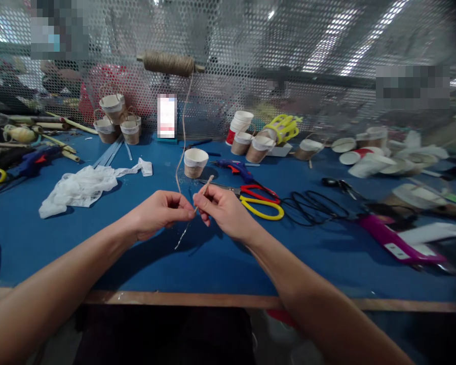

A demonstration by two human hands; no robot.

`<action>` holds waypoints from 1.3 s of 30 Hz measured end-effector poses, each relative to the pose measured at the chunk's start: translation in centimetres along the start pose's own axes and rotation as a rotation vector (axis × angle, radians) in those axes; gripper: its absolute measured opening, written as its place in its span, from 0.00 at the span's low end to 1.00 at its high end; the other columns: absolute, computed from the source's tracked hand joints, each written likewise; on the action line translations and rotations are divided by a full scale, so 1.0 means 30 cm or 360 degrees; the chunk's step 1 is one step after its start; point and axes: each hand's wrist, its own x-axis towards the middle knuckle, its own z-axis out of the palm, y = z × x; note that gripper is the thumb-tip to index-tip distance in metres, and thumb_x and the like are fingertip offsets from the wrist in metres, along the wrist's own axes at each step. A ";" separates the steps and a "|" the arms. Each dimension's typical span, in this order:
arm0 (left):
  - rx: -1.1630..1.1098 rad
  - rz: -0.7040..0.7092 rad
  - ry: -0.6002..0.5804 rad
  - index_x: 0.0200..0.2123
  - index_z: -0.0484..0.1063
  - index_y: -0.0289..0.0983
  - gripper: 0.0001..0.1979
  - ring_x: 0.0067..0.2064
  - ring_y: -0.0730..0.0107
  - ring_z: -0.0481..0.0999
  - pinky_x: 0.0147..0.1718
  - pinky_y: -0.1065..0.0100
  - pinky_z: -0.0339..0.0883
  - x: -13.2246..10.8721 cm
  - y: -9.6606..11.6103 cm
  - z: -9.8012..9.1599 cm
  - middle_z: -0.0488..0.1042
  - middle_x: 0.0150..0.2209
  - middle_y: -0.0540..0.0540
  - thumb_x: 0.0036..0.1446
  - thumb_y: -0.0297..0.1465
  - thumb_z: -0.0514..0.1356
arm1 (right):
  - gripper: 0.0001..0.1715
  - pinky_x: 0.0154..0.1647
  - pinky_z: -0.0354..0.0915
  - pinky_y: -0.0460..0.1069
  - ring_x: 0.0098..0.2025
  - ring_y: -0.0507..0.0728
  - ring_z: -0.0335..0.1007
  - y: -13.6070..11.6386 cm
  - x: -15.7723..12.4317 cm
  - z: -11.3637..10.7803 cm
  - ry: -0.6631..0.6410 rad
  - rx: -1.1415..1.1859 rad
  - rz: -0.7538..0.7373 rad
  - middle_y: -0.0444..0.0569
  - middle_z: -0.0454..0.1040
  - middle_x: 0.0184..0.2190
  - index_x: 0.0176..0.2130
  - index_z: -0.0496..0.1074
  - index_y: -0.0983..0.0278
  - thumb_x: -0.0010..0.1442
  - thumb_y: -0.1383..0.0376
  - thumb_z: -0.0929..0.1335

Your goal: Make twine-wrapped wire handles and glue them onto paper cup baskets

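- Twine (185, 114): runs down from spool, past left side of the near cup, to both hands; held just above bench, low center. Thin loose end hangs below the hands, short piece pokes up from right hand.
- Left hand (163, 210): thumb and fingers closed in a pinch on twine.
- Right hand (223, 209): fingers also pinched closed on twine, right beside left hand.
- Near cup (196, 166): upright just beyond hands, brown wrap, white band at rim.
- Scissors (264, 203): right of right hand, 1 red and 1 yellow handle loop.
- Blue glue gun (237, 170): behind scissors.
- White fabric (81, 186): crumpled, left of hands.
- Purple glue gun (401, 242): far right, blurred.
- Spool (169, 64): up at mesh screen (228, 45), behind bench (155, 274).
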 end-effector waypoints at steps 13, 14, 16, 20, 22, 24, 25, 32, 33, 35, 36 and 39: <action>0.0055 0.0079 0.0110 0.21 0.64 0.34 0.08 0.18 0.83 0.51 0.17 0.73 0.39 0.010 -0.021 0.015 0.58 0.16 0.57 0.43 0.31 0.61 | 0.15 0.16 0.58 0.42 0.17 0.45 0.57 0.002 -0.002 0.007 0.0137 -0.0085 -0.0008 0.38 0.60 0.17 0.26 0.61 0.65 0.54 0.57 0.64; 0.0117 0.0109 0.0131 0.21 0.63 0.34 0.08 0.18 0.82 0.51 0.17 0.73 0.40 0.010 -0.023 0.015 0.58 0.16 0.57 0.43 0.31 0.60 | 0.15 0.16 0.58 0.42 0.16 0.45 0.57 0.000 -0.003 0.007 0.0159 -0.0117 -0.0003 0.38 0.60 0.17 0.26 0.61 0.65 0.54 0.56 0.65; 0.0218 0.0179 0.0157 0.22 0.64 0.34 0.08 0.19 0.81 0.52 0.18 0.73 0.42 0.010 -0.024 0.016 0.58 0.17 0.56 0.44 0.32 0.60 | 0.16 0.16 0.57 0.42 0.16 0.45 0.57 -0.005 -0.004 0.008 0.0202 -0.0181 0.0007 0.38 0.60 0.15 0.25 0.61 0.65 0.53 0.55 0.65; 0.0337 0.0263 0.0174 0.23 0.65 0.34 0.07 0.21 0.80 0.55 0.20 0.73 0.47 0.008 -0.026 0.018 0.60 0.18 0.55 0.43 0.31 0.59 | 0.18 0.15 0.55 0.43 0.14 0.46 0.55 -0.008 -0.007 0.010 0.0271 -0.0281 -0.0001 0.38 0.59 0.13 0.23 0.59 0.64 0.53 0.54 0.65; 0.0377 0.0279 0.0193 0.23 0.65 0.34 0.06 0.21 0.80 0.55 0.20 0.73 0.48 0.008 -0.029 0.019 0.60 0.18 0.56 0.43 0.31 0.59 | 0.18 0.16 0.54 0.43 0.15 0.46 0.55 -0.008 -0.008 0.012 0.0298 -0.0337 -0.0025 0.38 0.60 0.14 0.22 0.60 0.64 0.53 0.54 0.65; 0.0400 0.0288 0.0223 0.22 0.64 0.34 0.06 0.20 0.80 0.55 0.20 0.73 0.48 0.008 -0.031 0.023 0.59 0.17 0.56 0.42 0.30 0.60 | 0.18 0.16 0.54 0.44 0.16 0.47 0.55 -0.007 -0.010 0.014 0.0326 -0.0386 -0.0046 0.39 0.60 0.14 0.22 0.60 0.64 0.53 0.54 0.65; 0.0408 0.0290 0.0235 0.22 0.64 0.34 0.06 0.20 0.80 0.54 0.20 0.73 0.48 0.008 -0.032 0.025 0.59 0.17 0.56 0.42 0.30 0.60 | 0.18 0.16 0.54 0.44 0.16 0.47 0.55 -0.006 -0.011 0.015 0.0340 -0.0402 -0.0053 0.39 0.60 0.14 0.22 0.60 0.64 0.53 0.54 0.65; 0.0258 0.0206 0.0155 0.20 0.64 0.33 0.09 0.20 0.81 0.54 0.19 0.74 0.46 0.002 -0.017 0.030 0.61 0.18 0.55 0.43 0.32 0.60 | 0.15 0.18 0.59 0.44 0.19 0.47 0.59 -0.008 -0.009 0.009 0.0147 -0.0158 -0.0099 0.41 0.63 0.19 0.26 0.63 0.65 0.53 0.56 0.66; 0.0222 0.0167 0.0126 0.21 0.64 0.34 0.09 0.19 0.81 0.53 0.18 0.74 0.44 0.001 -0.015 0.028 0.61 0.18 0.55 0.43 0.33 0.60 | 0.15 0.18 0.60 0.44 0.20 0.47 0.60 -0.009 -0.008 0.007 0.0078 -0.0089 -0.0096 0.41 0.64 0.20 0.27 0.63 0.65 0.53 0.56 0.66; 0.0194 0.0106 0.0080 0.21 0.64 0.34 0.09 0.18 0.82 0.51 0.17 0.73 0.41 0.001 -0.011 0.019 0.58 0.16 0.57 0.43 0.34 0.60 | 0.14 0.19 0.61 0.43 0.20 0.47 0.60 -0.010 -0.007 0.004 0.0017 -0.0026 -0.0083 0.41 0.64 0.20 0.28 0.62 0.65 0.53 0.56 0.65; 0.0198 0.0098 0.0065 0.22 0.64 0.34 0.09 0.18 0.82 0.50 0.17 0.73 0.40 0.002 -0.011 0.014 0.58 0.16 0.57 0.43 0.34 0.60 | 0.15 0.18 0.61 0.43 0.20 0.47 0.60 -0.009 -0.007 0.003 0.0028 -0.0030 -0.0075 0.40 0.63 0.19 0.27 0.62 0.65 0.53 0.56 0.65; 0.0258 0.0118 0.0026 0.24 0.65 0.33 0.08 0.20 0.81 0.53 0.19 0.73 0.44 0.005 -0.013 -0.001 0.59 0.18 0.56 0.43 0.32 0.60 | 0.15 0.17 0.59 0.42 0.18 0.46 0.58 -0.004 -0.006 0.004 0.0074 -0.0064 -0.0045 0.39 0.61 0.17 0.26 0.61 0.65 0.52 0.56 0.66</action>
